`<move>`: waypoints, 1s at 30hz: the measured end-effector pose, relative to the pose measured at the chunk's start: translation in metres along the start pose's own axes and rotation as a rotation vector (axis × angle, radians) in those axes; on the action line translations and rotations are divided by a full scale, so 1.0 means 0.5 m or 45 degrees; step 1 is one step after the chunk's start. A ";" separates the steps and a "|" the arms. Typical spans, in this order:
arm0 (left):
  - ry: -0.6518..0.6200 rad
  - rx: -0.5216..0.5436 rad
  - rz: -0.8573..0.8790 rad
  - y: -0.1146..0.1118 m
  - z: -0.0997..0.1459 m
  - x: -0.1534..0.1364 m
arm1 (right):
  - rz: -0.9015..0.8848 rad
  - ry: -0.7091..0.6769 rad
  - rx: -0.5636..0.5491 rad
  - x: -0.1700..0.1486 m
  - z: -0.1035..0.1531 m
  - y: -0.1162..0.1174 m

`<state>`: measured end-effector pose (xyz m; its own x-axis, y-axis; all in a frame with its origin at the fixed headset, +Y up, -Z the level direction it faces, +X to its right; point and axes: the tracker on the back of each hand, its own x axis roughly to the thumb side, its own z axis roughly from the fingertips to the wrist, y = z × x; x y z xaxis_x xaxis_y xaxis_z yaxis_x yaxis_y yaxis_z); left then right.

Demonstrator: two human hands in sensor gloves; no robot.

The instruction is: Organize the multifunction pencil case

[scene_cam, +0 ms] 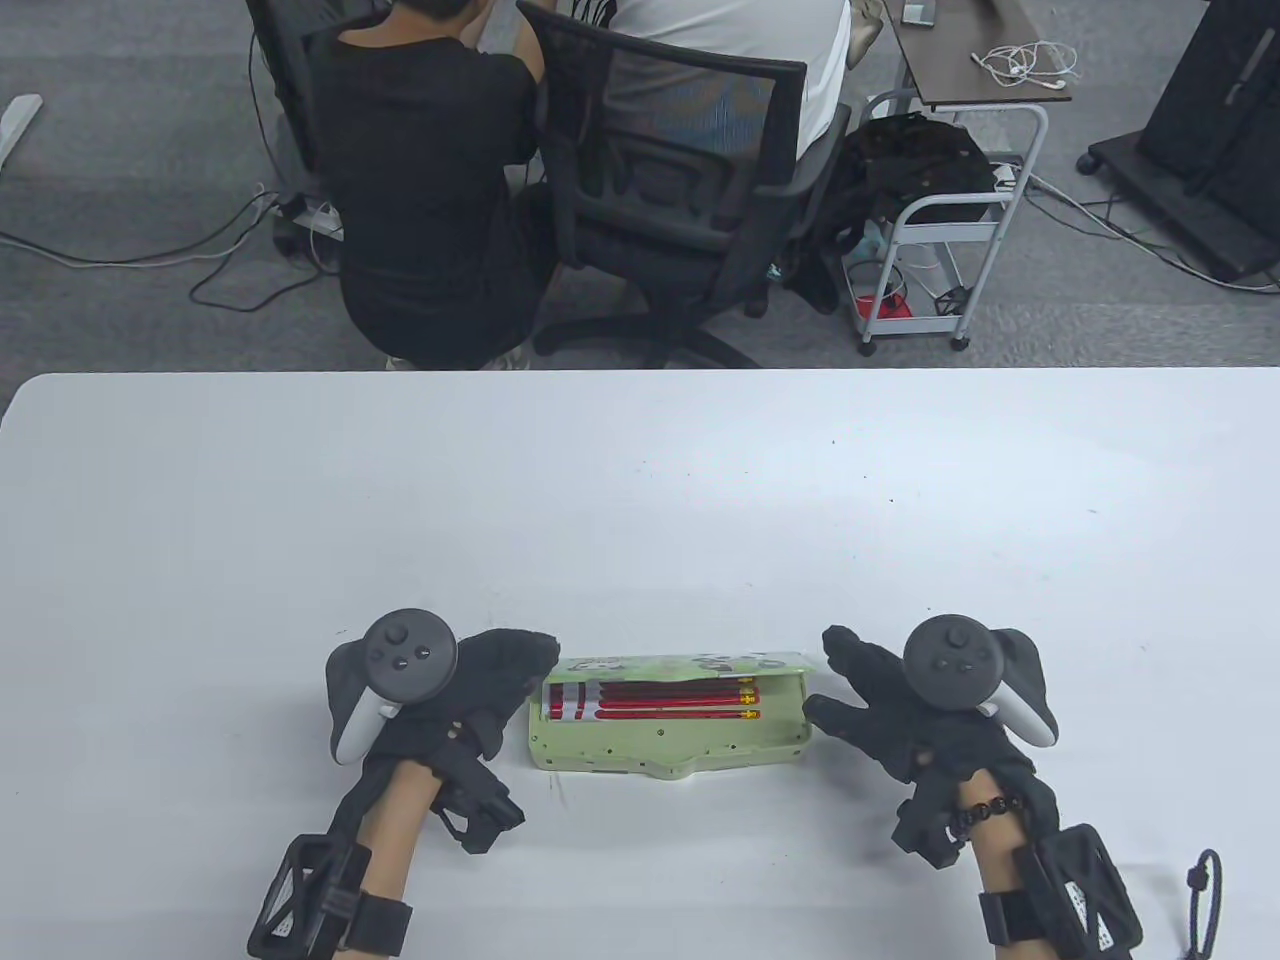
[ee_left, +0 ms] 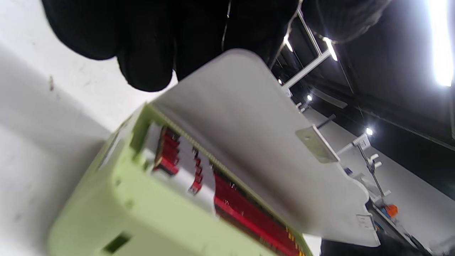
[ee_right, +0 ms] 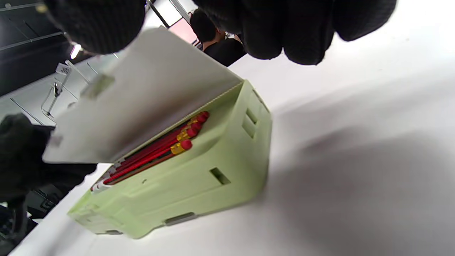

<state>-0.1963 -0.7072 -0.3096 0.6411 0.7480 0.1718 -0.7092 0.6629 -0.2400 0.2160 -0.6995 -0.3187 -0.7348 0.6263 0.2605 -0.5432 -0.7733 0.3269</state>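
Neither of your hands grips anything firmly as far as the pictures show: your left hand [scene_cam: 470,690] sits at the left end of the pencil case [scene_cam: 668,725] with its fingers draped toward the hinge corner of the raised lid [scene_cam: 680,662], and whether they pinch that corner or merely rest against it you cannot tell from these views; your right hand [scene_cam: 900,700] hovers just beside the right end with its fingers spread and relaxed, holding nothing. The green case lies on the white table [scene_cam: 640,500] near your edge, between your two hands, lid standing up on its far side. Inside, several red pencils [scene_cam: 660,700] lie side by side along the tray, erasers toward your right; the right wrist view shows them neatly bedded under the tilted lid. Judging by that, the loading part looks done, since no loose stationery shows on the table around the case. What seems left is to swing the lid down and press it shut, and perhaps to check the side compartments, whose slots show on the case's wall in the wrist views but whose contents are hidden. Mind that the pencils stay flat so the lid seats cleanly.
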 end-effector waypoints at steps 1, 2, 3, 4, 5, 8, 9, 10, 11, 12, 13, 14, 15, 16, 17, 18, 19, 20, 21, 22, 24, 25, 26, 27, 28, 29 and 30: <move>-0.012 -0.025 -0.011 -0.012 0.003 -0.007 | 0.012 -0.002 -0.011 0.006 -0.004 0.009; -0.020 -0.033 -0.023 -0.020 0.004 -0.011 | 0.025 -0.006 -0.009 0.008 -0.006 0.013; -0.025 -0.048 -0.057 -0.030 0.005 -0.017 | 0.063 -0.015 0.001 0.015 -0.009 0.021; -0.031 -0.063 -0.110 -0.034 0.005 -0.017 | 0.106 -0.019 0.005 0.022 -0.012 0.032; -0.041 -0.072 -0.150 -0.035 0.006 -0.016 | 0.148 -0.020 0.012 0.028 -0.015 0.042; -0.070 -0.092 -0.219 -0.037 0.006 -0.011 | 0.298 -0.014 0.025 0.042 -0.022 0.065; -0.074 -0.090 -0.220 -0.037 0.005 -0.010 | 0.328 -0.017 0.008 0.045 -0.023 0.067; -0.085 -0.091 -0.221 -0.036 0.006 -0.010 | 0.361 -0.016 -0.009 0.047 -0.024 0.068; -0.102 -0.075 -0.232 -0.033 0.006 -0.010 | 0.378 -0.011 -0.017 0.047 -0.024 0.069; -0.104 -0.055 -0.245 -0.030 0.007 -0.012 | 0.386 -0.004 -0.020 0.045 -0.024 0.069; -0.097 -0.041 -0.262 -0.026 0.008 -0.014 | 0.390 -0.001 -0.025 0.044 -0.023 0.069; -0.090 -0.025 -0.290 -0.021 0.009 -0.016 | 0.400 0.004 -0.035 0.042 -0.022 0.068; -0.080 0.002 -0.332 -0.015 0.011 -0.020 | 0.426 0.015 -0.059 0.038 -0.021 0.064; -0.061 0.041 -0.395 -0.008 0.013 -0.023 | 0.458 0.020 -0.089 0.036 -0.020 0.059; -0.045 0.065 -0.457 -0.002 0.015 -0.025 | 0.475 0.021 -0.105 0.035 -0.020 0.056; -0.021 0.091 -0.564 0.006 0.018 -0.027 | 0.525 0.025 -0.156 0.032 -0.018 0.048; 0.009 0.112 -0.677 0.013 0.021 -0.029 | 0.562 0.025 -0.196 0.030 -0.016 0.042; 0.035 0.121 -0.750 0.018 0.024 -0.030 | 0.592 0.029 -0.225 0.028 -0.015 0.038; 0.072 0.128 -0.822 0.025 0.026 -0.032 | 0.624 0.033 -0.250 0.024 -0.014 0.032; 0.091 0.134 -0.848 0.028 0.028 -0.034 | 0.642 0.037 -0.259 0.022 -0.013 0.029; 0.134 0.114 -0.859 0.033 0.028 -0.038 | 0.671 0.059 -0.275 0.015 -0.011 0.023; 0.140 0.102 -0.861 0.033 0.028 -0.040 | 0.681 0.066 -0.280 0.013 -0.010 0.021; 0.149 0.088 -0.873 0.032 0.028 -0.041 | 0.692 0.078 -0.284 0.010 -0.010 0.019; 0.154 0.076 -0.885 0.032 0.027 -0.041 | 0.696 0.085 -0.287 0.008 -0.009 0.017; 0.162 0.059 -0.903 0.030 0.027 -0.041 | 0.693 0.090 -0.289 0.007 -0.009 0.017; 0.165 0.050 -0.911 0.028 0.027 -0.041 | 0.690 0.091 -0.289 0.006 -0.009 0.017; 0.167 0.042 -0.919 0.026 0.026 -0.041 | 0.683 0.094 -0.284 0.005 -0.010 0.018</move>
<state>-0.2225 -0.7132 -0.3036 0.9803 0.1161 0.1600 -0.1042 0.9912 -0.0812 0.2072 -0.7055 -0.3197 -0.9527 0.1391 0.2703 -0.1540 -0.9875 -0.0344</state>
